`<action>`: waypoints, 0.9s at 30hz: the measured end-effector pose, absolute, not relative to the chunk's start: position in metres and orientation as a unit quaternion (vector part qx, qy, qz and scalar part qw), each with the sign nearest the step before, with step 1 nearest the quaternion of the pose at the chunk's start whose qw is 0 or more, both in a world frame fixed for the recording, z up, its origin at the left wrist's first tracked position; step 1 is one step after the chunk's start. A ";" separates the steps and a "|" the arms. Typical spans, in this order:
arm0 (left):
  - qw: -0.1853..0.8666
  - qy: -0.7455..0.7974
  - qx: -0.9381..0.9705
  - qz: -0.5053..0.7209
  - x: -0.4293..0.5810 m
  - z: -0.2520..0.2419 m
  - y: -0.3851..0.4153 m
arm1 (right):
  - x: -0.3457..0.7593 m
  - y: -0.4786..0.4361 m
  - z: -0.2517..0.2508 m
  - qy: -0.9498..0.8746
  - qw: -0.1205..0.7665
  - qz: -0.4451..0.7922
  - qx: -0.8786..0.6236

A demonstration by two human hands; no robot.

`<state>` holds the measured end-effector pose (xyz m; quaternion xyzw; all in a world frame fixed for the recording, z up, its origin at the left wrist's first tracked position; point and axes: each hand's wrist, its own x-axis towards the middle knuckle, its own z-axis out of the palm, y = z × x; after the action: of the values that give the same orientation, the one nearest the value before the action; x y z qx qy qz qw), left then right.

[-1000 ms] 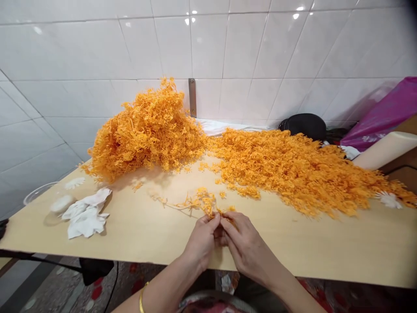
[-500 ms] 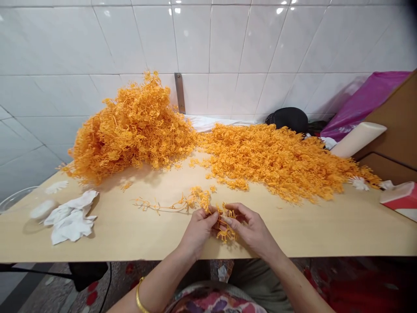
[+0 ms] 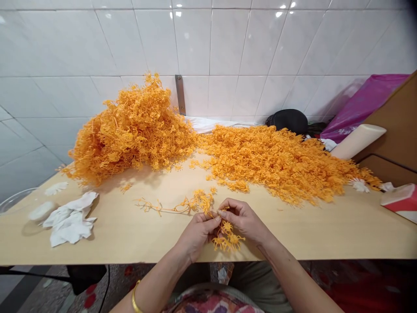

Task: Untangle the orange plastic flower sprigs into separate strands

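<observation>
Both hands meet near the table's front edge over an orange plastic sprig (image 3: 228,238) with small spidery flower heads. My left hand (image 3: 199,232) is closed on its stem, thumb and fingers pinched. The fingertips of my right hand (image 3: 240,216) pinch the same sprig close to the left thumb; the exact spot between them is hidden. Several flower heads hang below the fingers. Behind the left hand, a thin branching orange stem (image 3: 172,209) lies on the table and leads to a small cluster of flower pieces (image 3: 202,200).
A tall tangled heap of orange sprigs (image 3: 130,130) stands at the back left. A flatter pile of loose orange pieces (image 3: 276,161) spreads to the right. Crumpled white tissue (image 3: 71,219) lies at left, a red and white box (image 3: 400,202) at far right, a black case (image 3: 288,120) behind.
The right hand has moved slightly left, its fingertips now against the left hand's. More flower heads hang below the hands. The view has tilted slightly.
</observation>
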<state>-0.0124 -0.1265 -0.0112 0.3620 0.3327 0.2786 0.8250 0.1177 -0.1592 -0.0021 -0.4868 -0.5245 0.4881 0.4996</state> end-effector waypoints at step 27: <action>0.686 0.409 0.493 0.346 -0.006 -0.013 -0.128 | 0.176 -0.153 0.000 -0.359 0.627 0.242 -0.648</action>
<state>-0.0059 -0.1284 -0.0127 0.4927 0.4090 0.3464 0.6856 0.1755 -0.1535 -0.0003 -0.6480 -0.3594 0.2419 0.6265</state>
